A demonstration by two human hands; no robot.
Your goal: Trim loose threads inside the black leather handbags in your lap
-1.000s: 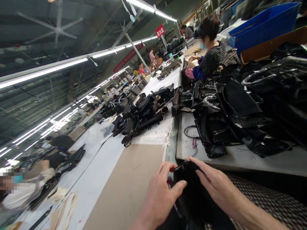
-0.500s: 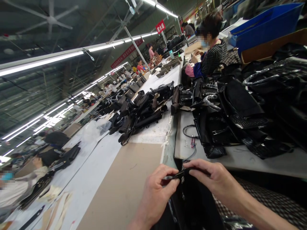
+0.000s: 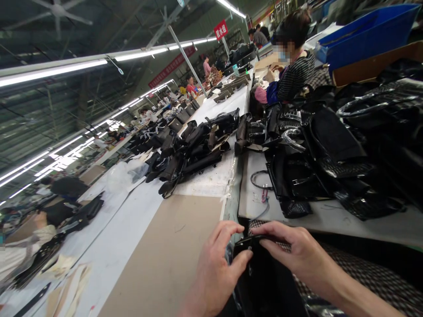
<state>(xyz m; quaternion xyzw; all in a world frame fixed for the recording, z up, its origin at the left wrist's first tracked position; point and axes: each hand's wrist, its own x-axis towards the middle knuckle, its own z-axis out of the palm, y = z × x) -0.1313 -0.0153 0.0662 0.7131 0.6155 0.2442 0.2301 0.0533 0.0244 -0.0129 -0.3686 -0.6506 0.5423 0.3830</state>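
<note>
A black handbag (image 3: pixel 267 281) hangs or stands low in front of me, its top edge up between my hands. My right hand (image 3: pixel 292 246) pinches that edge, thumb in front and fingers behind. On the other side my left hand (image 3: pixel 221 264) has its thumb and fingertips apart around the edge, the thumb tip at the bag's front face. Small shiny metal bits show near the edge, too small to name. Checkered fabric (image 3: pixel 363 273) lies on my lap under the right forearm.
Piles of black bags lie on the white table (image 3: pixel 198 187) and on the right-hand table (image 3: pixel 254 204). A beige board (image 3: pixel 165 255) covers the near tabletop. A blue bin (image 3: pixel 366 39) stands at the back right. A co-worker (image 3: pixel 294 79) sits beyond the bags; another works at far left.
My left thumb and fingers have parted from their pinch on the bag's edge. The right hand keeps its grip in nearly the same place. The view has shifted slightly.
</note>
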